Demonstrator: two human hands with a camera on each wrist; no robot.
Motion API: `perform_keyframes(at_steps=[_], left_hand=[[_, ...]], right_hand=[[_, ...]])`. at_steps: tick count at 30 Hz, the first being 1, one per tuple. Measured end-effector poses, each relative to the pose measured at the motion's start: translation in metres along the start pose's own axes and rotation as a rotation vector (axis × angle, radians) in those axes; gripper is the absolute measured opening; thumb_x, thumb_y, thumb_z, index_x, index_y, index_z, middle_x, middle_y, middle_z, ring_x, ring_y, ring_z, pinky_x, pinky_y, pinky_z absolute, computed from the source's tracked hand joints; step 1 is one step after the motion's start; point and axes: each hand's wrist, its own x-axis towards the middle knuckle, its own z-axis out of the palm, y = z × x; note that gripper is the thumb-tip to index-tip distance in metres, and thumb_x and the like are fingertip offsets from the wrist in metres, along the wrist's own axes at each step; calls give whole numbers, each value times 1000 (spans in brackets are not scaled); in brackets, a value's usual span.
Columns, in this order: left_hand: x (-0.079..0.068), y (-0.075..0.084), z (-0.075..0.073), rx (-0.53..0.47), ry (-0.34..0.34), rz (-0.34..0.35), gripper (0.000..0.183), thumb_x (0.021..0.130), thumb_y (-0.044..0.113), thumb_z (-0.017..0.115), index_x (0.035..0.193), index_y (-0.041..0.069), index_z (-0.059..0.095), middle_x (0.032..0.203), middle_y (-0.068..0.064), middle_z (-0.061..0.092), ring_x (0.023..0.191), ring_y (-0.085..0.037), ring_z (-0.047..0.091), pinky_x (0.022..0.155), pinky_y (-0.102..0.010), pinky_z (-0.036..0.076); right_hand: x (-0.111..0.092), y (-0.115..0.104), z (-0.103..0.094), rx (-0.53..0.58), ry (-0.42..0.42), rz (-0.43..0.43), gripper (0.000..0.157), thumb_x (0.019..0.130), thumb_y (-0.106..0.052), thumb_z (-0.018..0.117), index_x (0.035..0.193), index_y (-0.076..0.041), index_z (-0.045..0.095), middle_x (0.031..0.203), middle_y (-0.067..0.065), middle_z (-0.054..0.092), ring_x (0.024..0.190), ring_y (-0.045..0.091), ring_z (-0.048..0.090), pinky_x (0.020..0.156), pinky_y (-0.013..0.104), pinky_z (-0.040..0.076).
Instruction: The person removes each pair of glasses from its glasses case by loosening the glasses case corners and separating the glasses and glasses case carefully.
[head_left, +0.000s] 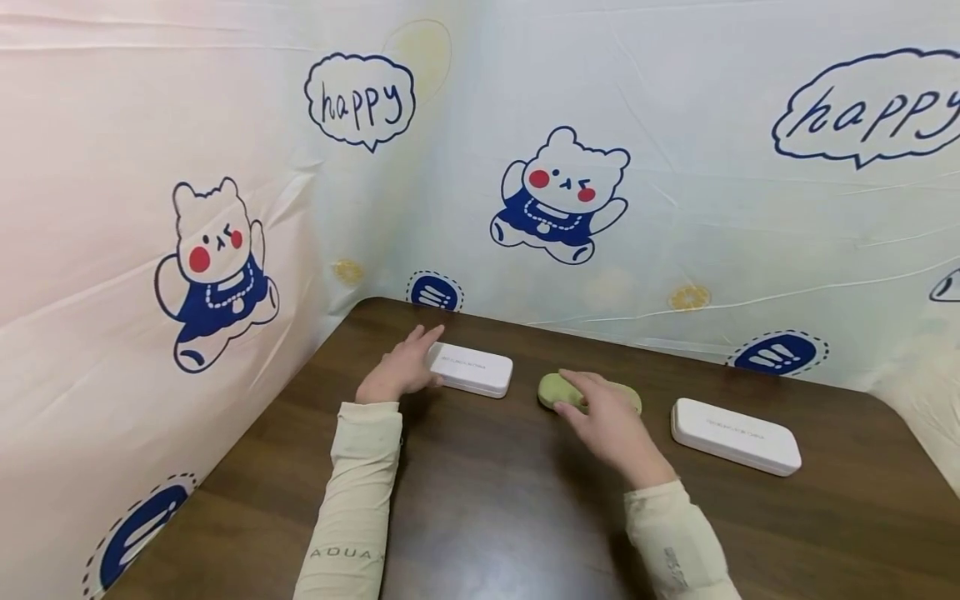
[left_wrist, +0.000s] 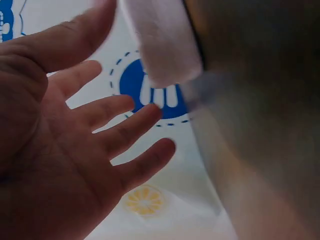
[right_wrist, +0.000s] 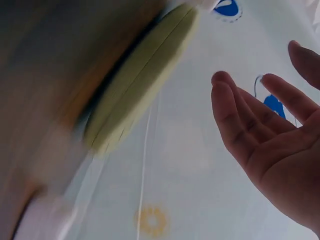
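My left hand [head_left: 401, 368], fingers spread, is at the left end of a white oblong case [head_left: 474, 372] with small print on its lid. In the left wrist view the palm faces the end of that case [left_wrist: 167, 47], with a gap between fingers and case. My right hand [head_left: 611, 421] hovers over a green rounded case [head_left: 555, 390] and hides its middle in the head view. Seen from the right wrist, the green case [right_wrist: 142, 82] lies apart from the loosely bent fingers [right_wrist: 232, 115]. Neither hand grips anything.
A second white case [head_left: 735, 436] with print on its lid lies to the right of the green one. All three rest on a dark brown wooden table [head_left: 480, 500]. Pale cloth [head_left: 660, 208] with cartoon bears and "happy" bubbles hangs behind and to the left.
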Motion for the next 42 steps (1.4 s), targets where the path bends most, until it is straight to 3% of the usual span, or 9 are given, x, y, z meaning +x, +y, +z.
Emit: perform_keyframes(at_steps=[3,8,12,16,20,25,34,39,42], left_hand=[[1,-5,2,-25,-24,8,88,87,2,74,160,11,26,163,-25,18,147,-43,24,113,-59,25],[4,-2,8,-49,-28,53,88,84,-6,72,159,8,29,160,-21,29,145,-36,30,115,-49,27],[7,5,12,-70,-34,59,87,83,-6,73,158,9,32,159,-18,34,142,-33,35,115,-48,27],[9,12,17,-54,-36,69,85,83,-4,74,157,8,34,157,-18,36,139,-32,39,113,-46,30],[10,18,19,-20,-23,69,83,83,-3,75,156,8,36,153,-19,40,129,-31,46,109,-45,36],[6,23,16,1,-45,44,87,78,-3,80,154,10,40,145,-18,45,116,-29,50,103,-45,42],[-19,42,2,108,-205,-76,79,73,-1,81,145,10,51,126,-21,45,102,-30,50,80,-45,51],[-39,58,-3,192,-234,-117,71,71,-1,81,136,3,52,118,-24,42,89,-31,55,71,-43,51],[-53,82,4,248,-227,-89,71,70,1,82,135,2,51,116,-24,43,84,-32,56,72,-44,52]], right_hand=[[19,-12,15,69,-62,39,60,97,-26,70,149,-8,48,148,16,50,125,35,56,104,52,41],[48,-30,40,110,-134,130,78,96,-36,71,158,-9,32,161,19,30,147,36,28,114,55,26],[64,-35,55,57,-169,181,84,94,-32,73,158,-3,27,161,28,22,144,46,29,112,61,26],[71,-33,62,-23,-223,192,86,91,-20,76,156,4,25,154,32,31,135,47,41,108,57,34],[72,-33,63,-54,-244,174,88,88,-13,78,156,6,25,144,33,39,112,42,56,96,50,45],[72,-37,64,-96,-248,172,86,87,-14,80,155,4,30,136,35,41,87,37,61,82,47,51],[67,-48,61,-142,-297,130,77,78,-24,88,140,1,50,113,24,47,76,32,60,74,45,52],[58,-59,56,-183,-314,84,69,74,-27,91,126,2,57,102,18,45,70,28,56,67,40,51],[39,-55,43,-215,-291,55,60,70,-25,92,113,2,59,95,15,45,71,26,54,65,39,50]])
